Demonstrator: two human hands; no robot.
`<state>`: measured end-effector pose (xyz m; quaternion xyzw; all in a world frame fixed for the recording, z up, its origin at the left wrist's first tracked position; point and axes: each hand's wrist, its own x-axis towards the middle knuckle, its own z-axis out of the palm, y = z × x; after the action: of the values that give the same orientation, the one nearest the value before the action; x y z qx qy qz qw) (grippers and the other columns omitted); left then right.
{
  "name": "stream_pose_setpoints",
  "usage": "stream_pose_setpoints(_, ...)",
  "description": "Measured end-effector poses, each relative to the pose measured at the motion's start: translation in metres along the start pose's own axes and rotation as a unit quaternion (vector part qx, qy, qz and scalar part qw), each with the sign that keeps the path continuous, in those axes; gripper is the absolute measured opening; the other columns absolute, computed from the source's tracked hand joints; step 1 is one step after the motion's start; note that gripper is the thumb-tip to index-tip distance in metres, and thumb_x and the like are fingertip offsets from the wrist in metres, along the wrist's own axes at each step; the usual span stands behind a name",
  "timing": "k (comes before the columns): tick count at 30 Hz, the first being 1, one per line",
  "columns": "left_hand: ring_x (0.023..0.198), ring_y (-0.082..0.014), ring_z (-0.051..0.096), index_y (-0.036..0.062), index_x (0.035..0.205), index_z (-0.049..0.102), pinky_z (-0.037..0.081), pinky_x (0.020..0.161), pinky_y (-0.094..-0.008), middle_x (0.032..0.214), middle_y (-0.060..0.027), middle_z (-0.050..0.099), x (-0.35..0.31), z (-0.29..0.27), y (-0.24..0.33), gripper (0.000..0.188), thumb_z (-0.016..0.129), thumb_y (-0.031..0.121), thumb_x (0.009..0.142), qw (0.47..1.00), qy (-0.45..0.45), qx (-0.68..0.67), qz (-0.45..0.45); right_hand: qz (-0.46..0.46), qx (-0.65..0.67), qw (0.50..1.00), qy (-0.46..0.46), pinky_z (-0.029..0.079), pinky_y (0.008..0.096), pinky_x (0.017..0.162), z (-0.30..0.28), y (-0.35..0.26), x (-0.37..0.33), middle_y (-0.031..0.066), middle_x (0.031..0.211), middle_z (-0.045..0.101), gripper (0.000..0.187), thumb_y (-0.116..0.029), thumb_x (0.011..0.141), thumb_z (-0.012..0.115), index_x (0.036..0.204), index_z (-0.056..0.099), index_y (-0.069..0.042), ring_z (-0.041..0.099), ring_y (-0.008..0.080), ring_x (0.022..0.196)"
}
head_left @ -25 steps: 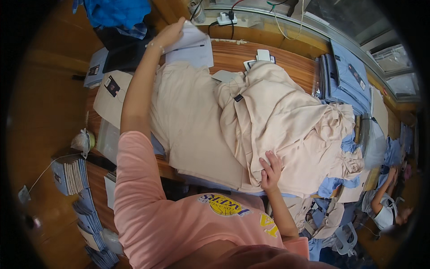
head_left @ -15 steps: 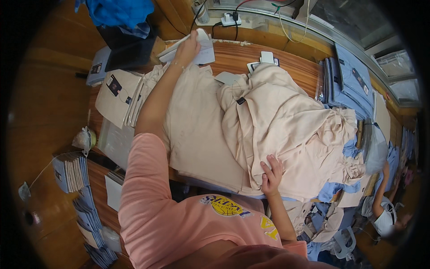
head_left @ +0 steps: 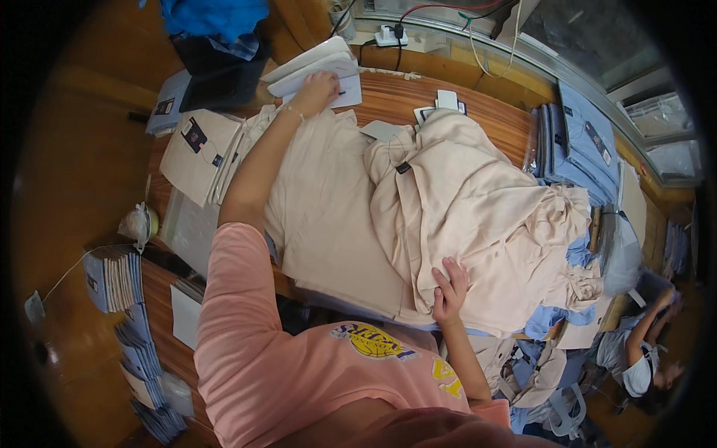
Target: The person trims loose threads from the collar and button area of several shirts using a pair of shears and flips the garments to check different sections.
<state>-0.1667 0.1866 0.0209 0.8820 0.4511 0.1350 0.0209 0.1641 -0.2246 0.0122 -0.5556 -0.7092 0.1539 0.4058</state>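
At the far side of the table, my left hand (head_left: 318,92) rests on the pages of an open notebook (head_left: 348,69), its fingers curled down. A small dark tip, perhaps of a pen, shows beside the fingers; what they hold is mostly hidden. My right hand (head_left: 451,287) lies on a rumpled beige garment (head_left: 478,198), fingers apart, near the table's front edge. That garment has a dark label and a pale tag (head_left: 382,131). Between my arms, flat beige garments (head_left: 336,224) lie layered.
Folded, tagged beige garments (head_left: 196,153) lie at the left. Folded blue shirts (head_left: 586,145) are stacked at the right. White cards (head_left: 446,100) lie at the back, below a plugged power socket (head_left: 390,35). Another person (head_left: 638,358) is at the far right.
The notebook has opened wider, its upper leaves tilting back. My left hand has moved nearer, from the raised leaves down onto the page. My right hand stays on the garment.
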Motion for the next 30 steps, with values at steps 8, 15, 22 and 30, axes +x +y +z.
stream_pose_setpoints(8, 0.08, -0.023, 0.059, 0.0041, 0.094, 0.06, 0.047, 0.071, -0.0319, 0.087, -0.0089, 0.063, -0.109, -0.165, 0.102, 0.017, 0.064, 0.013, 0.08, 0.891, 0.387, -0.194, -0.136, -0.021, 0.003, 1.0, -0.02, 0.028, 0.0483, 0.1, 0.002, -0.003, 0.005, 0.0194, 0.123, 0.051, 0.033, -0.012, 0.079, 0.046, 0.107, 0.062, -0.003, 0.046, 0.0345, 0.116)
stream_pose_setpoints(15, 0.083, -0.0247, 0.055, 0.0057, 0.094, 0.064, 0.045, 0.072, -0.031, 0.089, -0.0068, 0.063, -0.346, -0.218, 0.158, 0.016, 0.063, 0.011, 0.079, 0.875, 0.318, 0.162, -0.326, -0.031, 0.037, 0.999, 0.01, 0.028, 0.0484, 0.099, 0.009, -0.001, -0.01, 0.0228, 0.126, 0.046, 0.032, -0.014, 0.088, 0.042, 0.109, 0.06, 0.002, 0.043, 0.0386, 0.117)
stream_pose_setpoints(22, 0.095, -0.0296, 0.056, 0.0073, 0.097, 0.064, 0.045, 0.082, -0.0359, 0.097, -0.0115, 0.062, -0.583, -0.112, 0.17, 0.018, 0.056, 0.007, 0.081, 0.747, 0.231, 0.151, -0.605, -0.068, 0.037, 0.997, -0.015, 0.031, 0.0456, 0.098, 0.005, -0.004, -0.007, 0.0207, 0.129, 0.045, 0.031, -0.011, 0.09, 0.041, 0.113, 0.057, 0.001, 0.041, 0.0364, 0.118)
stream_pose_setpoints(30, 0.102, -0.034, 0.053, 0.0045, 0.108, 0.061, 0.041, 0.091, -0.0379, 0.115, -0.018, 0.056, -0.625, -0.069, 0.181, 0.028, 0.053, 0.0, 0.081, 0.704, 0.292, 0.182, -0.621, -0.07, 0.046, 0.996, -0.016, 0.03, 0.0455, 0.098, 0.003, -0.01, -0.007, 0.0203, 0.129, 0.044, 0.031, -0.012, 0.09, 0.041, 0.114, 0.057, 0.001, 0.042, 0.0358, 0.118)
